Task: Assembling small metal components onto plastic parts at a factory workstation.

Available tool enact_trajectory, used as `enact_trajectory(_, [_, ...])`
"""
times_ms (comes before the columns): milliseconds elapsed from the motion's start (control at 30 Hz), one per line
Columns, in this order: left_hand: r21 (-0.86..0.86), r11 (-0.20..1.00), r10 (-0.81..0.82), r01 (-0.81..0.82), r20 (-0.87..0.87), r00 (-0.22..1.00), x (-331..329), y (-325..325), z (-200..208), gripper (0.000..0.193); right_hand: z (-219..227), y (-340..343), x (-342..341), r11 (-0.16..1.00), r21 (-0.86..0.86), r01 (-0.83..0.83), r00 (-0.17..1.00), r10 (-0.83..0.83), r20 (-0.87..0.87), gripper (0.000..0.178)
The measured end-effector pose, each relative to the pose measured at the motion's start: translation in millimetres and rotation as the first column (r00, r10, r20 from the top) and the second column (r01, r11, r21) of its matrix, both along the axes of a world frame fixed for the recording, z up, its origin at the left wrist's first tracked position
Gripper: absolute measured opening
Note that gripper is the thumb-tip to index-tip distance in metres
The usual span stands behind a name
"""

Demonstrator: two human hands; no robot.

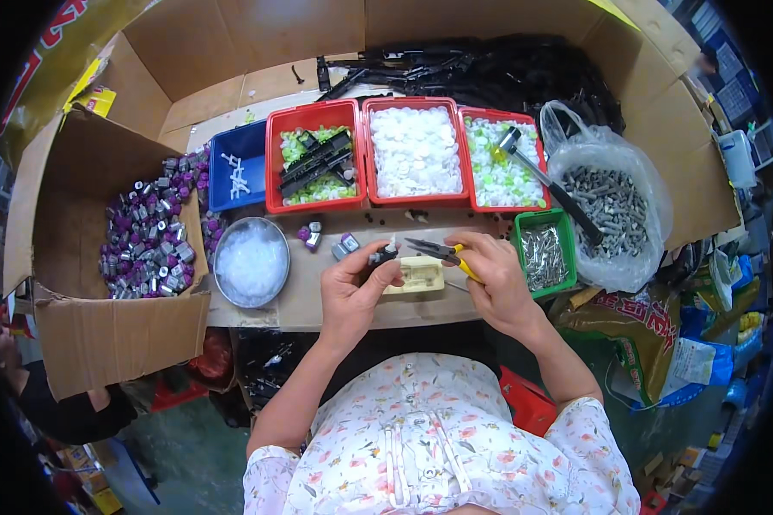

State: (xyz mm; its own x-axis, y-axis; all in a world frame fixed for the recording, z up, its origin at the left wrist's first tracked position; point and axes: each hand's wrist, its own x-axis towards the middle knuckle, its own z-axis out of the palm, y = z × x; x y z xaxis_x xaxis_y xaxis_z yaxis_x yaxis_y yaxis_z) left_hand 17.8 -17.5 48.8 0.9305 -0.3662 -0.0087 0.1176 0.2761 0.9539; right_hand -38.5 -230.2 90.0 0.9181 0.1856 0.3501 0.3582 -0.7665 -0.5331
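My left hand (357, 287) pinches a small black part with a white tip (385, 252), held above the table's near edge. Pliers with yellow handles (438, 250) are gripped in my right hand (496, 279); their dark jaws point left toward that part, a short gap away. Below and between my hands lies a cream-coloured block with recesses (421, 273), partly covered by the pliers. Just beyond my left hand, a silver and purple piece (344, 246) rests on the table, and another such piece (310, 234) sits a little farther left.
Red bins of white and green pieces (369, 163) line the back, a hammer (567, 202) across the right one. A green bin of metal pins (570, 257) and a plastic bag of grey parts (657, 197) stand right. Left are a round bowl (285, 287) and a carton (120, 330).
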Motion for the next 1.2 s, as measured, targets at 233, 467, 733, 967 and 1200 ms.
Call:
enact_trajectory(233, [0.216, 0.976, -0.039, -0.007, 0.210, 0.977, -11, 1, -4, 0.031, -8, 4, -11, 0.996, -0.090, 0.000, 0.999, 0.005, 0.054, 0.021])
enact_trajectory(467, [-0.015, 0.991, -0.131, 0.130, -0.082, 0.988, -17, 4, 12, 0.031, -7, -3, -20, 0.978, -0.200, -0.058, 0.995, 0.072, 0.063, 0.011])
enact_trajectory(733, [-0.525, 0.710, -0.680, 0.469, -0.339, 0.650, -8, 18, 15, 0.034, 3, -4, -22, 0.966, -0.182, -0.183, 0.973, 0.204, 0.106, 0.019])
enact_trajectory(967, [-0.718, 0.458, -0.840, 0.524, -0.157, 0.519, -14, 23, 0, 0.030, 10, 5, -24, 0.954, -0.168, -0.247, 0.958, 0.266, 0.102, 0.016])
enact_trajectory(1200, [-0.053, 0.864, -0.475, 0.501, -0.419, 0.774, -22, 68, 14, 0.026, -18, -20, -4, 0.976, -0.105, -0.191, 0.979, 0.197, 0.046, 0.019])
